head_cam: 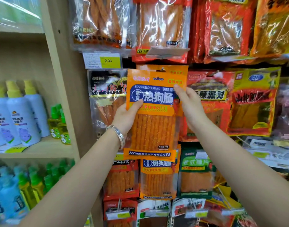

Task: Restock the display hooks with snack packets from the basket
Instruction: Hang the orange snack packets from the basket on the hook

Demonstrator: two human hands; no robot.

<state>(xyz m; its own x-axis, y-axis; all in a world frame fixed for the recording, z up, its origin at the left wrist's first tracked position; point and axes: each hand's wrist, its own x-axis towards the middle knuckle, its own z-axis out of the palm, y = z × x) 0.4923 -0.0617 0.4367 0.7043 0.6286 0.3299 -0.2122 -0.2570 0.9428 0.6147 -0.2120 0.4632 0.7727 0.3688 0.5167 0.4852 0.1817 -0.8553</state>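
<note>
The left hand (127,115) grips the left edge of the held packet (152,128), thumb pressed on the front and fingers curled behind. The right hand (191,105) pinches the right edge, thumb on the front face.

The packet's long axis stands near vertical, top edge uppermost and above both hands. The hook (162,69) lies just above that top edge, a little right of its middle. The right hand sits higher and is the nearer to it. The held packet's hang hole cannot be made out. The coming move likely requires lifting the top edge to the hook tip.

An identical hung packet (179,71) sits on the hook directly behind. The basket is not in view.

Legible print on the held packet: "SUSHIREGOUCHANG", "素食", "热狗肠", "72克", "河南海洋食品有限公司". The price tag (109,61) up and to the left reads "2.00".
</note>
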